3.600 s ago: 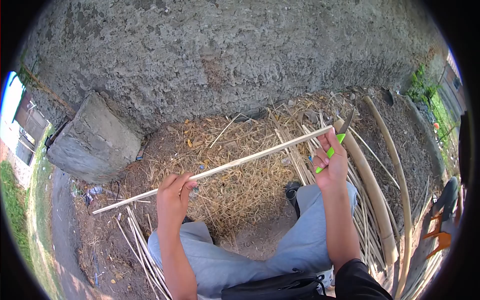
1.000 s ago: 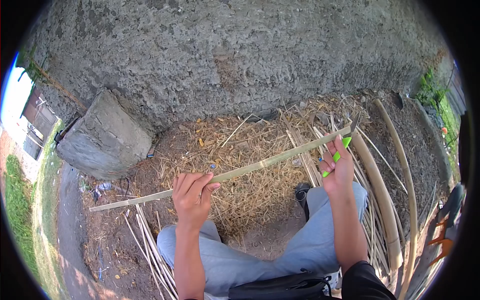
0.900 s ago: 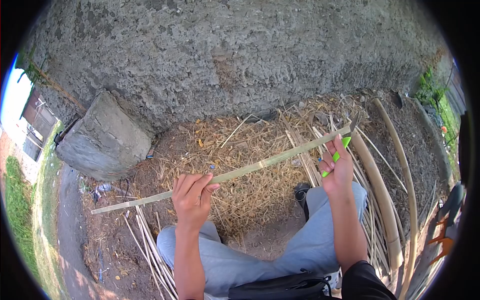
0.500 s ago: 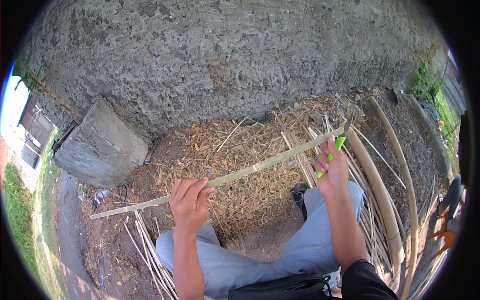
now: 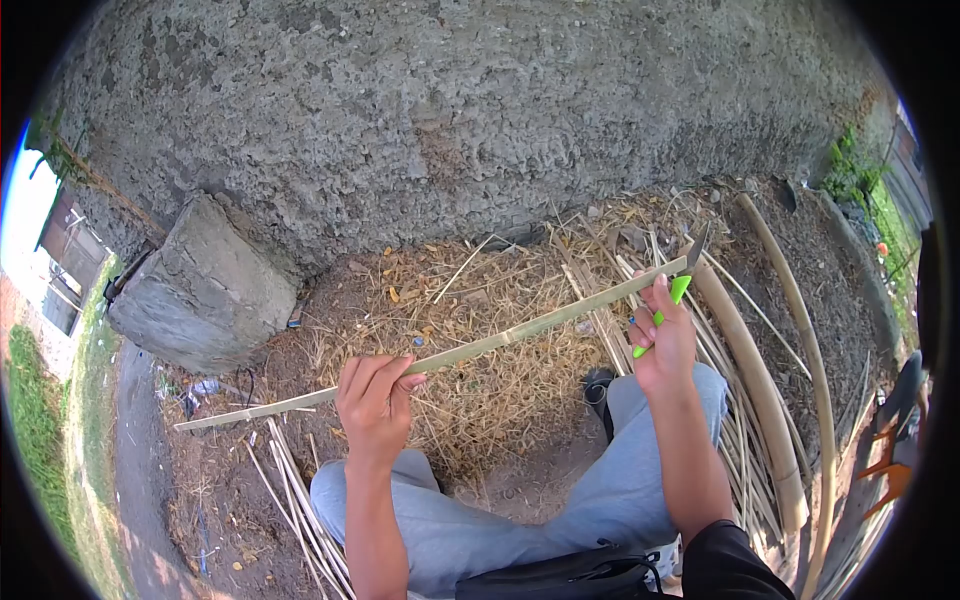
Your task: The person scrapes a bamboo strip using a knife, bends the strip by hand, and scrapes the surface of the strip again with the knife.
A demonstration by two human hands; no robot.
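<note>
Surroundings: stone block (image 5: 205, 295) at the left, beside a rough wall (image 5: 480, 110); thin strips (image 5: 303, 505) by the left leg; further strips (image 5: 742, 455), partly hidden by the right forearm; thick bamboo pole (image 5: 745, 390) and curved pole (image 5: 808, 345) beyond. Bamboo strip (image 5: 540, 326): one, raised before the knees, long axis crosswise, right end farther out, beside a green-handled knife (image 5: 680, 289). Hands: left hand (image 5: 375, 410) closed, pinching the strip; right hand (image 5: 665, 335) closed on strip end and knife handle. Ground (image 5: 515, 480): outdoor earth, straw-like shavings (image 5: 480, 400)
</note>
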